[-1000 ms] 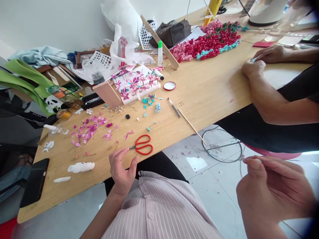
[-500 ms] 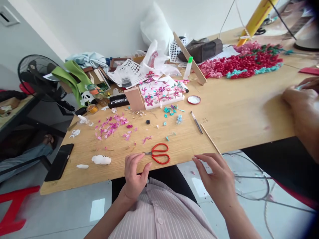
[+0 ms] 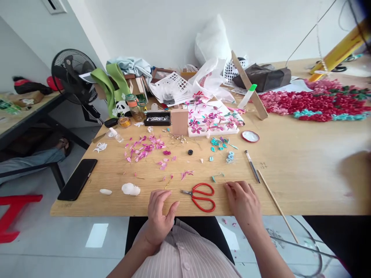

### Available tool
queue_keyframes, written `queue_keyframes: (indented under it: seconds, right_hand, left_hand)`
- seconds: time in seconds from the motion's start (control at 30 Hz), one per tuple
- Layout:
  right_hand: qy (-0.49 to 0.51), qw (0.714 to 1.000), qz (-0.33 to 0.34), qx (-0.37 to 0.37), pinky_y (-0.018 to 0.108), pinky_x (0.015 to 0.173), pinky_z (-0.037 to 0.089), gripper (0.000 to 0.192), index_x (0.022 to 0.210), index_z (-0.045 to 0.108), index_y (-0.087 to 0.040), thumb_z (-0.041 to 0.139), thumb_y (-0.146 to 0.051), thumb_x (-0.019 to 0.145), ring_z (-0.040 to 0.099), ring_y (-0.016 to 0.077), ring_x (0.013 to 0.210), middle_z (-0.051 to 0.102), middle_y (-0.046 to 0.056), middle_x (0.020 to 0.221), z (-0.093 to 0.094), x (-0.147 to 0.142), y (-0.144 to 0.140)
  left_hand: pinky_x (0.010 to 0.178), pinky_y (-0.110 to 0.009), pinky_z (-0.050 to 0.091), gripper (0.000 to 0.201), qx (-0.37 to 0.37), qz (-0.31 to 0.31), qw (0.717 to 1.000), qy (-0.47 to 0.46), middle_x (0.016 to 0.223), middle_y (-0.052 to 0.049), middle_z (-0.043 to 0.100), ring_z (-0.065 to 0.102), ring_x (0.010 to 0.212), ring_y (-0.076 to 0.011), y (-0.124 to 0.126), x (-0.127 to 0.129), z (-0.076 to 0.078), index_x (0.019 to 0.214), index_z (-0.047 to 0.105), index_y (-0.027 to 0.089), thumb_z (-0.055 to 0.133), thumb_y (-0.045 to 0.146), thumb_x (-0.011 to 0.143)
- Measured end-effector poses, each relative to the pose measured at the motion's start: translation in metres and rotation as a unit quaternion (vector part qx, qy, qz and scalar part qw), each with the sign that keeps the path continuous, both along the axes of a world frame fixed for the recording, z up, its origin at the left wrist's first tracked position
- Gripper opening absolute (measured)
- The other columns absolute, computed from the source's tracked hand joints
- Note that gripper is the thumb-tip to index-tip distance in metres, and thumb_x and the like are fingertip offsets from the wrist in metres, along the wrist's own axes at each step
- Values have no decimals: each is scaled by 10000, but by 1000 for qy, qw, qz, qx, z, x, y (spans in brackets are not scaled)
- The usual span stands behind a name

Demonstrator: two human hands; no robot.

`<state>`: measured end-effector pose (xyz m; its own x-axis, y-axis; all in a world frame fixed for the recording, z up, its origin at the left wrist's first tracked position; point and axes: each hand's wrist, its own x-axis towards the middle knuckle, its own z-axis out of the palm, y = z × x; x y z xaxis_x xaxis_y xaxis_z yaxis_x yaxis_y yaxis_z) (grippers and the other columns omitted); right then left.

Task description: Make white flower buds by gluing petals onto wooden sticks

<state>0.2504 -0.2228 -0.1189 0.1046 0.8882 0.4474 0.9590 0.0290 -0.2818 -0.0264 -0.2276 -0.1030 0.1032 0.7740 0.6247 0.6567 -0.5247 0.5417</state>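
My right hand (image 3: 244, 201) rests low over the table, thumb and fingertips pinched together; anything between them is too small to make out. Just beyond its fingertips lies a small teal petal piece on a thin stem (image 3: 217, 177). Red-handled scissors (image 3: 204, 197) lie between my two hands, blades pointing left. Near the table's front edge, my left hand (image 3: 160, 211) is open, thumb apart from the curved fingers, and holds nothing. Beyond it are a small pink piece on a yellow stem (image 3: 169, 180) and a pink petal cluster (image 3: 187, 175).
Loose pink petals (image 3: 145, 148) and teal pieces (image 3: 219, 144) are scattered farther back. Pink flowers stand in a white rack (image 3: 214, 131). A pen (image 3: 252, 166) and a thin wooden stick (image 3: 276, 204) lie right; a phone (image 3: 77, 179) lies left. Another person's blurred arm (image 3: 358, 179) is at the right edge.
My right hand has moved forward from the table's edge onto the tabletop, beside the teal piece. My left hand keeps nearly the same open pose. The camera view has turned and levelled.
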Motion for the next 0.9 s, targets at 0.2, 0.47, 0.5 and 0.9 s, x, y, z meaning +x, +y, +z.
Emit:
queue_keyframes:
  seconds: [0.2, 0.47, 0.5, 0.9]
  right_hand:
    - [-24, 1000, 0, 20, 381, 736, 423, 270, 891, 639, -192, 445, -362, 971, 529, 253, 813, 618, 84, 850, -4, 0, 0]
    - [-38, 999, 24, 31, 390, 762, 434, 276, 925, 635, -171, 444, -364, 974, 526, 250, 823, 610, 91, 871, -5, 3, 0]
    - [-39, 998, 26, 32, 388, 762, 435, 276, 927, 634, -169, 447, -366, 974, 528, 249, 823, 610, 90, 872, -6, 3, 0]
    - [-35, 998, 20, 39, 376, 765, 438, 267, 965, 634, -164, 475, -378, 962, 542, 247, 823, 604, 89, 888, -6, 2, 0]
  left_hand:
    - [805, -380, 541, 271, -17, -18, 1000, -11, 952, -85, 659, 630, 905, -213, 4, 2, -9, 1118, 581, 177, 628, 159, 851]
    - [815, -371, 535, 284, -25, -19, 999, -12, 947, -93, 652, 623, 905, -207, 4, 2, -11, 1134, 562, 159, 614, 136, 856]
    - [813, -369, 534, 282, -25, -20, 999, -11, 947, -93, 649, 621, 904, -206, 4, 2, -11, 1135, 560, 158, 610, 135, 858]
    - [820, -367, 521, 285, -27, -32, 999, -26, 951, -94, 643, 608, 906, -207, 4, 1, -12, 1139, 552, 154, 589, 105, 861]
